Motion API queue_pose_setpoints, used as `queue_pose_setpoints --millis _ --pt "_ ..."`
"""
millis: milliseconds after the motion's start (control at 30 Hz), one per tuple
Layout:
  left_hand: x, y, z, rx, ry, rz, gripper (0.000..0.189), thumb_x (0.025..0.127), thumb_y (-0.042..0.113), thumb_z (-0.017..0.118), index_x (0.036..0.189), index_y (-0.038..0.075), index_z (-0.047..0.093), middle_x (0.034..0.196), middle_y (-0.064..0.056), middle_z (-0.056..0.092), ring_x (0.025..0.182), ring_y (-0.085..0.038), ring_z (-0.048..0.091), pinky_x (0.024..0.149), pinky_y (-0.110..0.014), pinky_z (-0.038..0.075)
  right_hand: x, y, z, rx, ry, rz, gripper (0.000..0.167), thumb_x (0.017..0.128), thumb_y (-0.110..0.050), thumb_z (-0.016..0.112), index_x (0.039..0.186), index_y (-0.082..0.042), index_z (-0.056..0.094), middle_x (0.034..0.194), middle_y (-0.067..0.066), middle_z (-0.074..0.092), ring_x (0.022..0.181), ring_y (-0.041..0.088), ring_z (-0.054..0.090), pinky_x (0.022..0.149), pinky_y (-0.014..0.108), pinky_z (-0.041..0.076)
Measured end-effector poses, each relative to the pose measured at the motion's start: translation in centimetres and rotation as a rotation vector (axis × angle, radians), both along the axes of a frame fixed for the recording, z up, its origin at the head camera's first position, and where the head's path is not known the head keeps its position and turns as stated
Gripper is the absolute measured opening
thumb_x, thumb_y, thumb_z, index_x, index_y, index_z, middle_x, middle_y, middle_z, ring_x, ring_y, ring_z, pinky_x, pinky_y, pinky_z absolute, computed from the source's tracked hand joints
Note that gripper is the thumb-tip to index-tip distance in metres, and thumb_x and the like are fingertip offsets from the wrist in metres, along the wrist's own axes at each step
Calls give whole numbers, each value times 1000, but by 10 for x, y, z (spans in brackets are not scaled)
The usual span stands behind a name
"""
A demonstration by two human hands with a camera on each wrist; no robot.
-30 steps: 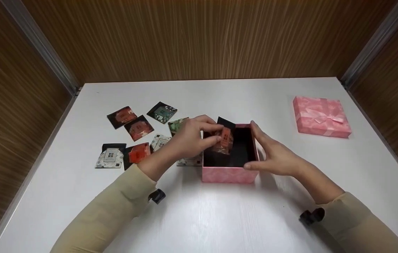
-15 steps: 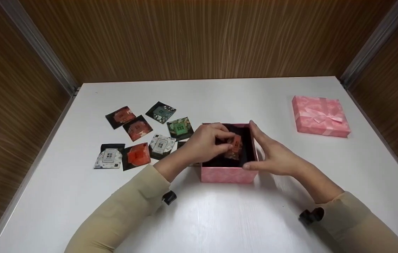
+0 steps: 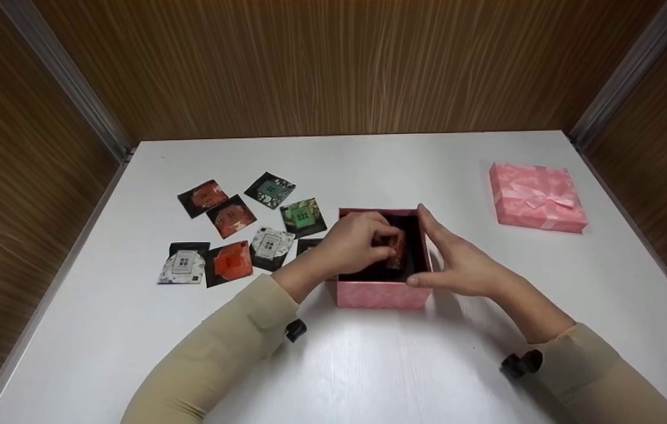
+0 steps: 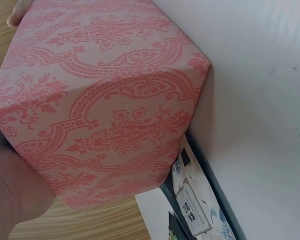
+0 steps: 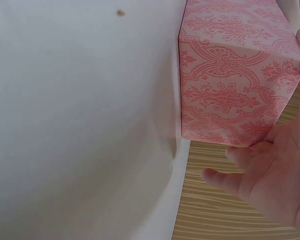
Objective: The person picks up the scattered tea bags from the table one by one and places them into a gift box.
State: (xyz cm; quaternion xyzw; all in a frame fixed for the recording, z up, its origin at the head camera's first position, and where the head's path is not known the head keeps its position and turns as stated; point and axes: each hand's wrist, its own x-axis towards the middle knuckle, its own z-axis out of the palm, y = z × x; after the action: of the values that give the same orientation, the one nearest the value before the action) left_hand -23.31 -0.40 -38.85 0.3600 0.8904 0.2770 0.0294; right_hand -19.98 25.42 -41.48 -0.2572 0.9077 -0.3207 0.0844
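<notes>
A pink patterned gift box (image 3: 383,295) with a dark inside stands without its lid at the middle of the table. Reaching over its left wall, my left hand (image 3: 358,244) pinches a small red-and-black sachet (image 3: 396,252) down inside it. The lower part of the sachet is hidden in the box. My right hand (image 3: 464,264) rests against the box's right side, thumb at the near rim and forefinger at the far corner. In the right wrist view other straight fingers (image 5: 230,181) stick out past the patterned wall.
Several flat square sachets, among them a green one (image 3: 303,217), an orange one (image 3: 230,262) and a white one (image 3: 184,265), lie left of the box. One dark sachet (image 3: 306,244) is partly behind the left wrist. The pink bow-topped lid (image 3: 538,197) lies at the back right.
My left hand has moved right and down into the box with the sachet, uncovering the green sachet on the table. The right hand and the box have stayed in place.
</notes>
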Motion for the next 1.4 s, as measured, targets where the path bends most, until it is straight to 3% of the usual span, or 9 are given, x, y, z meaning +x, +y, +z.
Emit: queue_pose_setpoints --millis 400,567,733,933,1133,1400 --pt "1 4 2 -120 -17 55 32 96 24 82 127 18 80 117 0 76 110 -16 67 95 -36 54 1 1 0 -9 -8 -4 129 86 -56 85 172 -23 -6 177 6 4 159 34 20 124 59 25" --pt "0 6 1 -150 -16 68 23 95 27 83 117 22 84 99 9 77 90 -12 66 81 -36 54 1 1 0 -9 -7 0 129 87 -55 85 172 -24 -7 177 7 3 160 33 18 125 59 24" --pt "0 7 1 -175 -17 89 7 94 30 84 98 24 85 80 12 71 78 -11 61 76 -36 53 0 1 -1 -3 0 -3 129 87 -55 85 172 -24 -6 177 7 3 160 32 18 125 58 24" --pt "1 9 0 -181 1 130 8 94 28 82 88 23 84 81 11 75 80 -13 64 78 -37 54 0 0 0 -1 3 -3 129 86 -55 85 172 -18 -4 177 7 4 160 32 18 125 57 24" --pt "0 11 1 -258 49 111 17 94 29 82 80 21 76 76 9 69 79 -17 65 77 -39 54 0 0 0 -7 -1 -5 129 87 -56 85 172 -20 -5 177 5 3 161 30 15 125 57 22" --pt "0 11 -1 -353 62 112 19 93 36 83 88 19 76 84 5 72 85 -21 70 81 -41 55 0 0 -1 -4 4 -7 130 85 -56 86 172 -18 -3 177 6 4 160 31 18 125 56 24"
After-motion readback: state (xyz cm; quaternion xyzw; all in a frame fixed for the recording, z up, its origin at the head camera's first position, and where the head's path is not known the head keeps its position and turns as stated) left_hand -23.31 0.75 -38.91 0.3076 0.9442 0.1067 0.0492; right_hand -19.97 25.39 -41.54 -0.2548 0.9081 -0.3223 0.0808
